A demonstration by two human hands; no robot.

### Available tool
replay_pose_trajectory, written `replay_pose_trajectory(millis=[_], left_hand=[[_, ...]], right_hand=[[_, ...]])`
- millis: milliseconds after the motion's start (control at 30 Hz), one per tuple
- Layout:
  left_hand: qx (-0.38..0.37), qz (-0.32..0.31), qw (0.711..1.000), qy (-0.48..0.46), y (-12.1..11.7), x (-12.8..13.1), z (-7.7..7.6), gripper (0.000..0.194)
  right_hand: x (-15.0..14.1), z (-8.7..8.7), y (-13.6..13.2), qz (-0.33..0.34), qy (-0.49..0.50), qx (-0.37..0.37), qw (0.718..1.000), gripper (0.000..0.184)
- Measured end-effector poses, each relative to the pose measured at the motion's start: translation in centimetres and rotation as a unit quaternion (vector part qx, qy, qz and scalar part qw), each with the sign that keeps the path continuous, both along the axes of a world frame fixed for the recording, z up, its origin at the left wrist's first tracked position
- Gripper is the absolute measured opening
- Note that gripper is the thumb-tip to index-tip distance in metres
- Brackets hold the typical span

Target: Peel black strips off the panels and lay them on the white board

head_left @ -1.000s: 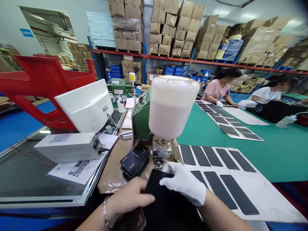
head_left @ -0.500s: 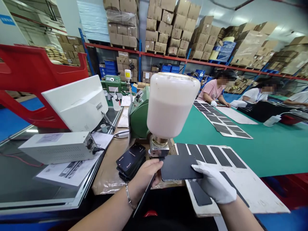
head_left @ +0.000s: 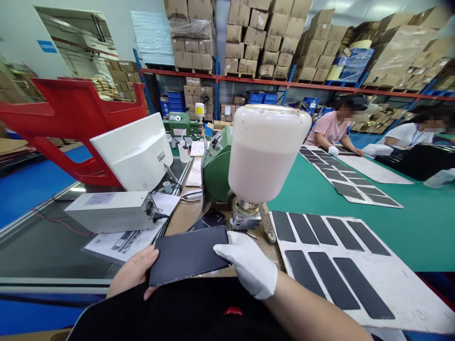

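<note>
A flat black rectangular panel (head_left: 188, 255) is held low in front of my body, slightly tilted, with a ragged light line along its near edge. My bare left hand (head_left: 137, 270) grips its left end, thumb on top. On the right end, my white-gloved right hand (head_left: 250, 265) pinches it with the thumb over the face. Just beyond the panel stands a green machine (head_left: 217, 173) with a large plastic bottle (head_left: 267, 156) of pale liquid above a metal head (head_left: 245, 220). Partly hidden behind the held panel are black pieces with small holes (head_left: 212, 219).
To the right, a white board (head_left: 408, 284) carries several black panels in rows. Farther off, another panel-covered board (head_left: 359, 192) lies on the green table (head_left: 284, 189), where people work. On the left are a white monitor (head_left: 133, 154), a grey box unit (head_left: 110, 213) and a red chair (head_left: 85, 123).
The panel has moved left, away from the machine's head, and toward my body. Both hands moved left with it. The second panel hanging from my left hand no longer shows. My view has turned left.
</note>
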State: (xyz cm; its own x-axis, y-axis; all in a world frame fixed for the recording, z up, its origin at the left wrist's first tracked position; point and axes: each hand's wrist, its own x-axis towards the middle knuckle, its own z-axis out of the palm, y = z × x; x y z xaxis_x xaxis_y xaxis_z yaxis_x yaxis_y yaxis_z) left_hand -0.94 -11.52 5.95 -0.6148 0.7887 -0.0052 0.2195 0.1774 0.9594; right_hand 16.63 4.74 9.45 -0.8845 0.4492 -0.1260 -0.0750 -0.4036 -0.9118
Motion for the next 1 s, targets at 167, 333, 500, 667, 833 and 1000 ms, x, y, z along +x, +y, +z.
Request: replay_pose_trajectory(millis=[167,333,500,667,833,1000], left_hand=[[-0.011,-0.056,0.986,-0.155,0.4,1.8,1.1,0.037],[-0.034,-0.202,0.976,-0.074,3.0,2.6,1.9,0.035],[-0.06,-0.389,0.918,0.05,7.8,4.9,3.3,0.035],[-0.065,-0.466,0.882,0.025,11.8,6.7,2.4,0.038],[-0.045,-0.395,0.891,-0.218,13.9,7.3,-0.5,0.049],[0.038,-0.381,0.869,-0.315,13.9,7.6,-2.2,0.073]], right_hand=[[2.0,0.0,0.4,0.042,0.014,0.053,0.998,0.019],[5.4,-1.5,3.3,-0.021,-0.087,0.106,0.99,0.027],[7.8,-2.4,5.1,0.03,-0.218,0.183,0.958,0.052],[9.0,-3.2,4.6,0.077,-0.252,0.258,0.929,0.029],[9.9,-2.7,4.3,-0.017,-0.156,0.055,0.986,0.027],[9.7,-1.6,4.5,-0.108,-0.088,-0.044,0.989,0.024]])
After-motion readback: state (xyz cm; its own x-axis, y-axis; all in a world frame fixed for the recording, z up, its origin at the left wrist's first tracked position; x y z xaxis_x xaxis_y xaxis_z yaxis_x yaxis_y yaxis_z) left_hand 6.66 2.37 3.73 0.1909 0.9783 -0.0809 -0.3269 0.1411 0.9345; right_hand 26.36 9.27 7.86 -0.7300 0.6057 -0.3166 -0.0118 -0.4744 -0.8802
